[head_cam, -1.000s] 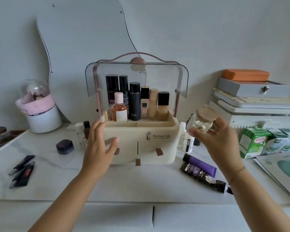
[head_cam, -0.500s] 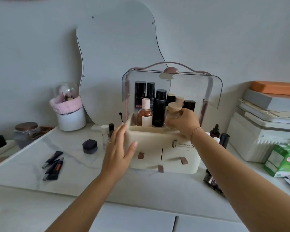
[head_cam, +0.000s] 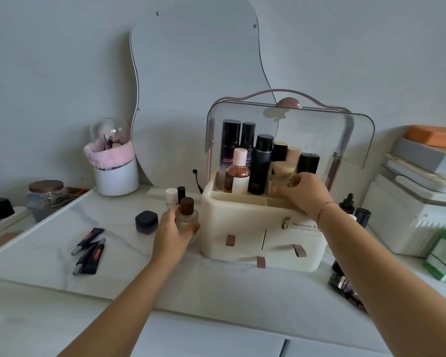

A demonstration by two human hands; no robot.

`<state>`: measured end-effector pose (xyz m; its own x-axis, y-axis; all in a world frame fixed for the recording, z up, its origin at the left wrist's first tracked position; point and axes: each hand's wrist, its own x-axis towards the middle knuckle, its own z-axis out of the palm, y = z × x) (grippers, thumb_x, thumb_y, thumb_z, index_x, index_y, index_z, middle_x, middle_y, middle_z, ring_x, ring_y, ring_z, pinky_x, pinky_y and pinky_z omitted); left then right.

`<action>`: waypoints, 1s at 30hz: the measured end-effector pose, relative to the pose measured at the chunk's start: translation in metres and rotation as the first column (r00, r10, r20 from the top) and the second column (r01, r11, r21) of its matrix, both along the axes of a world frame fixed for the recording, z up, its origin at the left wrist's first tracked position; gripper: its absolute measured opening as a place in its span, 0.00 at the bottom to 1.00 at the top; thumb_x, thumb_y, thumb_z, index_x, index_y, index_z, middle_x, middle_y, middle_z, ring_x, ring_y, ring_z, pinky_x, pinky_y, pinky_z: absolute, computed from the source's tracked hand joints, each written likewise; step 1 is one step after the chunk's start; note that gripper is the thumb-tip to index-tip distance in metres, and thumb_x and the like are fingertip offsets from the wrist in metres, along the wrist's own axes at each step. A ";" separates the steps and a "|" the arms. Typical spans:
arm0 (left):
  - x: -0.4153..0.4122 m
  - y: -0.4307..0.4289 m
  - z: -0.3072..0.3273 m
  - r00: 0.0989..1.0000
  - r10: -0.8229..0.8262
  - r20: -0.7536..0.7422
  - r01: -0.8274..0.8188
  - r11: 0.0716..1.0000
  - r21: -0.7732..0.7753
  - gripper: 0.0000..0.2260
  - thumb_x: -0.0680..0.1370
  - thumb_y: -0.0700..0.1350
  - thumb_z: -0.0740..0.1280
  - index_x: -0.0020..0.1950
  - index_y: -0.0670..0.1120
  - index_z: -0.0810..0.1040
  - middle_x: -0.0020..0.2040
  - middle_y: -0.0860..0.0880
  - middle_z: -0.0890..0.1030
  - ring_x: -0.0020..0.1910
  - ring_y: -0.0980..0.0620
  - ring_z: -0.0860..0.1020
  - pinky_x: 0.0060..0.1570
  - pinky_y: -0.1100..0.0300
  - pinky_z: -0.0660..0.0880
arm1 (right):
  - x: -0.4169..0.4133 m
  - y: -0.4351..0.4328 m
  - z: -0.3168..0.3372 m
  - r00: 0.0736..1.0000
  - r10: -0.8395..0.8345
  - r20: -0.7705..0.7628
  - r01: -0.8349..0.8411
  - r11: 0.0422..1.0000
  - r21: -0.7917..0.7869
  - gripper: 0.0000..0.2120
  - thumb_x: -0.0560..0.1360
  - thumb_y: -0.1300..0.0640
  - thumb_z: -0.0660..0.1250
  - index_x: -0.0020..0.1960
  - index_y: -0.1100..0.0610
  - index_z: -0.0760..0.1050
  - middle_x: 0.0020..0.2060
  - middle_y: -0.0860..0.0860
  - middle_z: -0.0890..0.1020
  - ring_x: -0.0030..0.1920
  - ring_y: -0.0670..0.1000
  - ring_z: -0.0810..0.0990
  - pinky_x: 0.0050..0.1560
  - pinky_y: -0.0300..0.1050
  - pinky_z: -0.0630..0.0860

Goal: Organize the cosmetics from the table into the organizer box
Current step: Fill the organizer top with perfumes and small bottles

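Right grip (head_cam: 303, 194) curls round a wood-lidded jar (head_cam: 283, 173), low in the organizer's (head_cam: 242, 215) top tray, in front of upright bottles (head_cam: 262, 163). Left grip (head_cam: 171, 230) wraps a brown-capped flask (head_cam: 187, 212) on the desk (head_cam: 49, 248), just beside the organizer's left wall.

The cream organizer box (head_cam: 258, 228) stands on the desk (head_cam: 49, 253) with its clear lid raised. Dark bottles (head_cam: 262, 163) and a pink-capped bottle (head_cam: 238, 171) stand upright in its top tray, with a wooden-lidded clear jar (head_cam: 283, 173) at the tray's front right. A brown-capped glass bottle (head_cam: 188, 215) is upright just beside the box's left side. A dark jar (head_cam: 146, 222) and tubes (head_cam: 89, 249) lie further left.
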<state>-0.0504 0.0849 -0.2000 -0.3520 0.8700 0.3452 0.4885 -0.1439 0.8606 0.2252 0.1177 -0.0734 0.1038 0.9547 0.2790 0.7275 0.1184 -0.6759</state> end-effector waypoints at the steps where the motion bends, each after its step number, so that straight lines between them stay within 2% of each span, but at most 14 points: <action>1: 0.001 0.001 -0.001 1.000 -0.004 0.010 0.004 1.000 -0.017 0.30 0.70 0.51 0.73 0.69 0.49 0.67 0.63 0.50 0.74 0.61 0.49 0.72 0.53 0.59 0.67 | 0.001 -0.001 0.000 1.000 0.000 0.003 0.000 1.000 0.008 0.13 0.69 0.47 0.73 0.42 0.55 0.75 0.35 0.49 0.77 0.36 0.49 0.74 0.34 0.41 0.68; 3: 0.005 0.003 -0.002 1.000 -0.008 0.011 0.009 0.999 -0.034 0.31 0.70 0.49 0.73 0.69 0.49 0.65 0.62 0.49 0.75 0.59 0.48 0.74 0.51 0.58 0.68 | 0.004 -0.002 0.000 1.000 -0.003 0.003 0.003 1.000 0.023 0.14 0.69 0.47 0.74 0.46 0.55 0.75 0.39 0.50 0.78 0.39 0.48 0.75 0.37 0.41 0.70; 6: 0.009 0.004 -0.003 1.000 0.008 0.011 -0.008 0.998 -0.065 0.29 0.70 0.49 0.72 0.68 0.47 0.65 0.59 0.47 0.77 0.56 0.45 0.75 0.50 0.56 0.70 | 0.003 -0.003 0.001 1.000 -0.004 0.029 0.004 1.000 0.004 0.18 0.69 0.46 0.73 0.48 0.58 0.76 0.41 0.53 0.80 0.40 0.50 0.75 0.42 0.46 0.73; 9: 0.011 0.001 -0.003 0.999 0.038 0.031 -0.036 0.997 -0.064 0.26 0.71 0.50 0.72 0.65 0.46 0.68 0.55 0.48 0.78 0.50 0.49 0.75 0.45 0.57 0.69 | -0.001 -0.003 0.003 0.998 -0.011 0.061 0.014 0.999 -0.037 0.19 0.67 0.41 0.72 0.44 0.56 0.74 0.36 0.51 0.78 0.36 0.49 0.75 0.36 0.45 0.72; 12: 0.010 -0.010 -0.005 0.994 0.066 0.083 -0.064 0.998 -0.030 0.22 0.70 0.50 0.73 0.61 0.49 0.71 0.49 0.52 0.79 0.48 0.50 0.76 0.40 0.58 0.69 | -0.003 -0.006 0.005 0.997 -0.018 0.077 0.019 1.000 -0.013 0.16 0.67 0.41 0.71 0.42 0.51 0.70 0.36 0.47 0.76 0.38 0.48 0.75 0.38 0.44 0.71; 13: 0.009 -0.016 -0.006 0.992 0.076 0.101 -0.076 0.997 -0.008 0.20 0.70 0.50 0.73 0.59 0.50 0.71 0.47 0.53 0.79 0.47 0.49 0.77 0.38 0.59 0.69 | -0.003 -0.007 0.006 0.996 -0.019 0.084 0.020 1.000 -0.010 0.15 0.68 0.42 0.71 0.41 0.50 0.70 0.36 0.46 0.76 0.37 0.48 0.75 0.36 0.43 0.70; 15: 0.006 -0.028 -0.003 0.988 0.091 0.128 -0.098 0.994 0.045 0.19 0.70 0.49 0.74 0.58 0.51 0.72 0.45 0.54 0.79 0.46 0.51 0.78 0.36 0.62 0.68 | 0.000 -0.010 0.007 0.993 -0.037 0.114 0.040 0.999 -0.017 0.14 0.69 0.43 0.70 0.43 0.54 0.73 0.34 0.48 0.76 0.35 0.47 0.73 0.31 0.41 0.66; 17: 0.005 -0.040 0.006 0.987 0.101 0.125 -0.114 0.988 0.103 0.20 0.69 0.49 0.74 0.58 0.50 0.72 0.46 0.55 0.79 0.44 0.58 0.77 0.36 0.66 0.67 | 0.003 -0.013 0.009 0.986 -0.066 0.155 0.071 0.997 -0.026 0.16 0.71 0.46 0.69 0.47 0.58 0.75 0.34 0.49 0.76 0.34 0.47 0.73 0.29 0.40 0.65; 20: 0.010 -0.060 0.027 0.991 0.084 0.108 -0.105 0.973 0.203 0.20 0.68 0.49 0.75 0.56 0.56 0.72 0.44 0.67 0.75 0.45 0.72 0.74 0.37 0.73 0.66 | 0.005 -0.017 0.012 0.976 -0.088 0.199 0.094 0.995 -0.018 0.17 0.74 0.49 0.68 0.54 0.62 0.74 0.42 0.55 0.79 0.39 0.53 0.74 0.37 0.42 0.68; 22: 0.019 -0.073 0.043 0.995 0.040 0.086 -0.062 0.961 0.268 0.22 0.68 0.50 0.75 0.57 0.61 0.70 0.45 0.69 0.75 0.46 0.76 0.72 0.37 0.75 0.67 | 0.004 -0.022 0.013 0.981 -0.085 0.177 0.086 0.996 -0.001 0.19 0.74 0.50 0.67 0.58 0.63 0.72 0.50 0.58 0.79 0.44 0.53 0.73 0.42 0.43 0.68; 24: 0.031 -0.082 0.059 0.999 -0.019 0.051 0.002 0.945 0.327 0.23 0.68 0.51 0.75 0.59 0.60 0.70 0.48 0.68 0.76 0.49 0.74 0.73 0.39 0.78 0.67 | 0.004 -0.030 0.013 0.992 -0.070 0.107 0.067 0.997 0.030 0.23 0.74 0.51 0.68 0.62 0.63 0.68 0.57 0.58 0.74 0.50 0.54 0.73 0.47 0.42 0.69; 26: 0.047 -0.087 0.076 0.995 -0.088 0.040 0.069 0.933 0.352 0.24 0.68 0.52 0.75 0.60 0.59 0.71 0.50 0.67 0.78 0.51 0.69 0.75 0.42 0.76 0.69 | 0.004 -0.041 0.011 0.998 -0.052 0.034 0.048 0.993 0.105 0.23 0.74 0.53 0.68 0.64 0.63 0.66 0.60 0.58 0.71 0.56 0.55 0.73 0.53 0.42 0.69; 28: 0.066 -0.088 0.094 0.987 -0.157 0.038 0.132 0.919 0.371 0.23 0.68 0.53 0.74 0.60 0.59 0.71 0.51 0.68 0.78 0.50 0.67 0.76 0.43 0.75 0.69 | 0.005 -0.053 0.005 0.999 -0.030 -0.032 0.035 0.982 0.186 0.22 0.74 0.55 0.68 0.64 0.61 0.66 0.61 0.57 0.70 0.54 0.53 0.73 0.56 0.42 0.71; 30: 0.087 -0.083 0.111 0.973 -0.228 0.034 0.199 0.907 0.372 0.23 0.68 0.53 0.74 0.60 0.59 0.71 0.51 0.66 0.79 0.51 0.68 0.76 0.43 0.76 0.69 | 0.004 -0.067 -0.001 0.996 -0.003 -0.084 0.027 0.959 0.281 0.22 0.74 0.56 0.67 0.66 0.57 0.67 0.62 0.54 0.70 0.53 0.50 0.73 0.55 0.35 0.70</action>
<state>0.0361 0.0018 -0.0892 -0.2093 0.7462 0.6319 0.3471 -0.5475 0.7615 0.2293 0.0509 -0.0739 0.1514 0.8368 0.5261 0.6739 0.3020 -0.6742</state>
